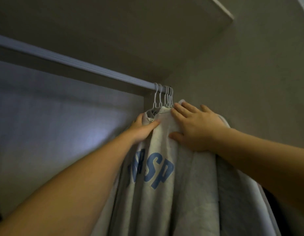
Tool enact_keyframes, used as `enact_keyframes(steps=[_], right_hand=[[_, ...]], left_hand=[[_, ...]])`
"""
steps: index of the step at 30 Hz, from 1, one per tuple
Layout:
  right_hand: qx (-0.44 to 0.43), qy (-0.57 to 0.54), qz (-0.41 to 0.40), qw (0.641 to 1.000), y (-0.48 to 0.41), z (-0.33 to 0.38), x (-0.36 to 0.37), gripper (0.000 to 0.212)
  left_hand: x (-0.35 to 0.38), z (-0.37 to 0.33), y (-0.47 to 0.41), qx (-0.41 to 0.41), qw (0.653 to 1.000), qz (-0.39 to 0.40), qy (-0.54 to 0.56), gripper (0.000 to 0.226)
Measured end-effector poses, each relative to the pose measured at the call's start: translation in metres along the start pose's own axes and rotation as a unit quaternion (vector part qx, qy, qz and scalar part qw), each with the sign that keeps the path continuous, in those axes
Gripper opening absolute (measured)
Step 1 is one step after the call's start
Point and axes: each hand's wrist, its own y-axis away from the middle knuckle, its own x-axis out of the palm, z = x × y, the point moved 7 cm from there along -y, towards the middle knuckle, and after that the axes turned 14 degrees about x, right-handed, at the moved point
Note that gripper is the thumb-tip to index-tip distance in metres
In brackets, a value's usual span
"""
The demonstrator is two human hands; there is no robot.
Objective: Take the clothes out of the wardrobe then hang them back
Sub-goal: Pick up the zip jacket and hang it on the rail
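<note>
The pale sweatshirt [173,193] with blue lettering hangs just below the right end of the rail [79,63], its hanger among a tight bunch of white hanger hooks [165,96] pressed up against the wardrobe's side wall [233,82]. The left hand [142,128] pinches the collar directly under the rail, thumb on the front and the other fingers hidden behind the cloth. The right hand [195,126] lies flat on the shoulder, a little further from the rail, with its fingers [180,108] spread apart and pressing, not gripping.

The main risk looks to be the crowded hooks. Neither hand holds a hook, so a pull on the fabric alone could drag the sweatshirt off its hanger and leave the hanger on the rail, or stretch the collar. Because the hooks sit so close together, lifting one may catch its neighbour and bring down one of the other garments [236,193] hanging below the same end of the rail. The open right hand gives little hold if the cloth starts to slide. The dim light also makes it hard to tell which hook belongs to which garment.
</note>
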Motion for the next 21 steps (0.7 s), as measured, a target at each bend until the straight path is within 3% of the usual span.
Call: enact_keyframes(steps=[3, 6, 10, 17, 19, 21], right_hand=[[-0.006, -0.028, -0.012, 1.000, 0.000, 0.021, -0.014, 0.078], [-0.038, -0.084, -0.053, 0.994, 0.000, 0.064, -0.037, 0.074], [-0.096, -0.202, -0.078, 0.971, -0.001, 0.124, -0.076, 0.072], [-0.189, -0.398, -0.105, 0.892, 0.013, 0.205, -0.143, 0.064], [-0.206, -0.438, -0.101, 0.869, 0.020, 0.225, -0.154, 0.058], [-0.221, -0.472, -0.081, 0.850, 0.025, 0.245, -0.161, 0.053]], left_hand=[[-0.043, -0.008, 0.025, -0.004, 0.976, 0.055, -0.213, 0.096], [-0.098, -0.020, 0.050, -0.027, 0.917, 0.066, -0.391, 0.069], [-0.172, -0.048, 0.086, -0.068, 0.823, 0.069, -0.560, 0.057], [-0.287, -0.109, 0.162, -0.181, 0.614, 0.007, -0.768, 0.046], [-0.311, -0.120, 0.185, -0.231, 0.574, 0.004, -0.785, 0.047], [-0.328, -0.127, 0.206, -0.274, 0.558, 0.009, -0.783, 0.045]])
